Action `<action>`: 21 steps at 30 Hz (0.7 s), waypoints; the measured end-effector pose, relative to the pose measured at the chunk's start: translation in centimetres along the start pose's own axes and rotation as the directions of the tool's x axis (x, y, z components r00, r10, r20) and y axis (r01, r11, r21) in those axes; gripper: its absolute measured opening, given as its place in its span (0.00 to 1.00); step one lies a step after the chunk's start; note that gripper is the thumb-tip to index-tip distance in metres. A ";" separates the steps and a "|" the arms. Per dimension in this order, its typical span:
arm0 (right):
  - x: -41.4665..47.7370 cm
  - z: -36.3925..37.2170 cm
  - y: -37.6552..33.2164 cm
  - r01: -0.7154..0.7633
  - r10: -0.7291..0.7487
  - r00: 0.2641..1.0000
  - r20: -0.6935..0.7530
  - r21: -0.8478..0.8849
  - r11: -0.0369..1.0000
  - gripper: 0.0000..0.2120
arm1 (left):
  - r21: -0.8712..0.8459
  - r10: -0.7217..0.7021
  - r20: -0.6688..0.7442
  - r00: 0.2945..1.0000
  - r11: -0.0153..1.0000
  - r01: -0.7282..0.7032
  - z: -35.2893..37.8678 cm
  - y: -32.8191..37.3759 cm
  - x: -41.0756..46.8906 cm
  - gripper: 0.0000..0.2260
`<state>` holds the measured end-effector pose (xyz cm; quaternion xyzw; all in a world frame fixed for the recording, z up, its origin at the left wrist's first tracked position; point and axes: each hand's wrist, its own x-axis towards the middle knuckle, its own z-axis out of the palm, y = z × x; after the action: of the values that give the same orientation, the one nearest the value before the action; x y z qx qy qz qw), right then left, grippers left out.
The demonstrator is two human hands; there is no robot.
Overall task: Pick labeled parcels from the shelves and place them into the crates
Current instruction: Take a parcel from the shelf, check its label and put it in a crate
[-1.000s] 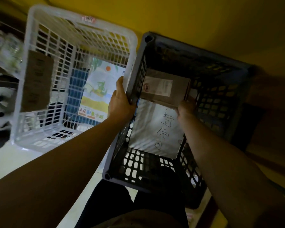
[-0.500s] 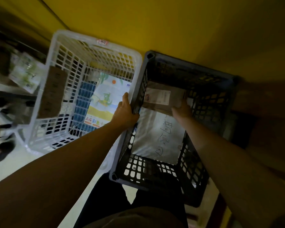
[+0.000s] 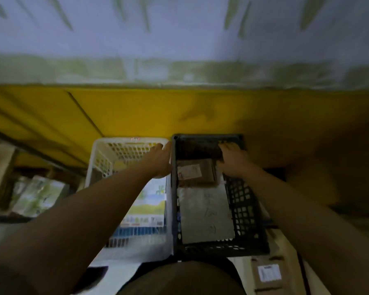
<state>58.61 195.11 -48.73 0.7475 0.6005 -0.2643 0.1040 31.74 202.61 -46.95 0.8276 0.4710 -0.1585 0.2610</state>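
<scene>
A dark plastic crate point(image 3: 248, 211) stands right of a white crate point(image 3: 96, 165), both against a yellow panel. In the dark crate lie a brown parcel with a white label point(image 3: 195, 172) and, nearer me, a flat grey parcel with handwriting point(image 3: 205, 213). My left hand point(image 3: 160, 159) holds the dark crate's left rim near its far corner. My right hand point(image 3: 232, 160) is at the crate's far right, its fingers curled over the far wall beside the brown parcel. The white crate holds a colourful pack of A4 paper point(image 3: 149, 205).
The yellow panel point(image 3: 179, 111) runs behind both crates, with a pale wall above it. A shelf with wrapped packs point(image 3: 36, 194) is at the left. A brown labelled box point(image 3: 268, 273) lies on the floor at the lower right. The whole frame is blurred.
The view has tilted up and back, so the wall shows. Both hands slid toward the dark crate's far end; my right hand left the brown parcel for the far wall.
</scene>
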 end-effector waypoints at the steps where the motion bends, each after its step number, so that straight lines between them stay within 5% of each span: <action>1: -1.5 -1.0 -0.7 -0.019 0.019 0.999 -0.026 -0.005 1.000 0.32 | 0.059 0.037 -0.024 0.999 0.998 -0.036 -1.3 0.0 -1.2 0.39; 8: -13.6 -5.7 -4.5 -0.159 0.156 0.964 -0.216 0.004 0.987 0.32 | 0.402 0.265 -0.008 0.964 0.884 -0.239 -7.9 0.8 -6.5 0.37; 14: -29.7 -6.7 -2.6 -0.372 0.368 0.865 -0.341 0.059 0.927 0.32 | 0.556 0.487 0.060 0.871 0.709 -0.435 -11.1 10.0 -10.0 0.31; 17: -38.8 -5.5 -0.6 -0.495 0.497 0.776 -0.389 0.112 0.862 0.34 | 0.639 0.658 0.111 0.745 0.527 -0.561 -11.1 17.1 -13.8 0.30; 21: -52.3 -3.0 -1.1 -0.637 0.634 0.641 -0.433 0.161 0.754 0.32 | 0.731 0.850 0.255 0.462 0.143 -0.667 -9.3 26.1 -21.8 0.33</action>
<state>51.11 152.72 -18.88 0.9501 0.3076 -0.0235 0.0467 43.34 181.87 -20.91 0.9834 -0.1040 -0.0898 -0.1188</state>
